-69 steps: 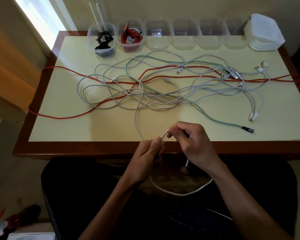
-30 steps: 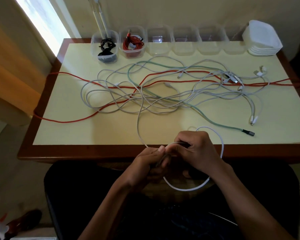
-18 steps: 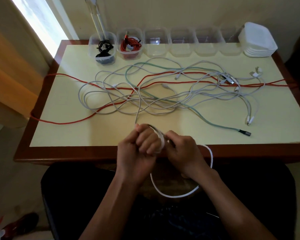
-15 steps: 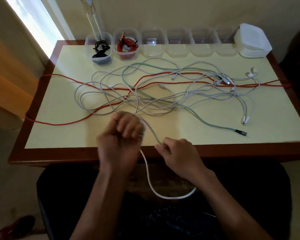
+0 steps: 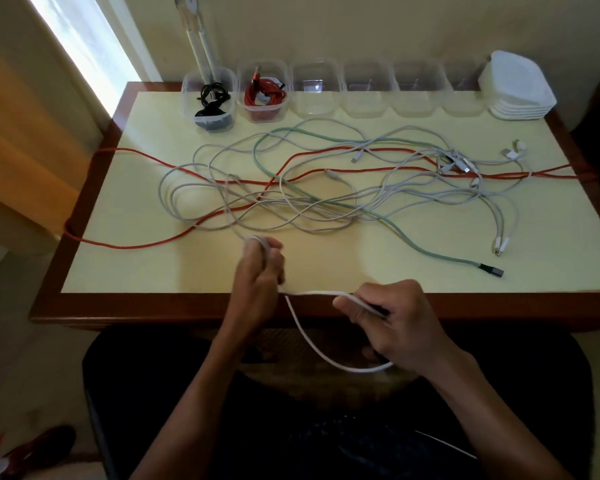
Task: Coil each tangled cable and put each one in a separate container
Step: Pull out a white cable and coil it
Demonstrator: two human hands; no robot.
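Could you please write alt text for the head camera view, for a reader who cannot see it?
A person's left hand and right hand hold a white cable at the near edge of a table, its slack looping down between them. Behind lies a tangle of white, red and green cables. Along the far edge stand clear containers, two already holding coiled cables.

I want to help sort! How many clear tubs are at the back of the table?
6, in one row: black-cable tub, red-cable tub, then four empty tubs.

Left grip point(image 5: 260, 268) fisted (knuckles up); right grip point(image 5: 392, 320) pinching, forearms converging.
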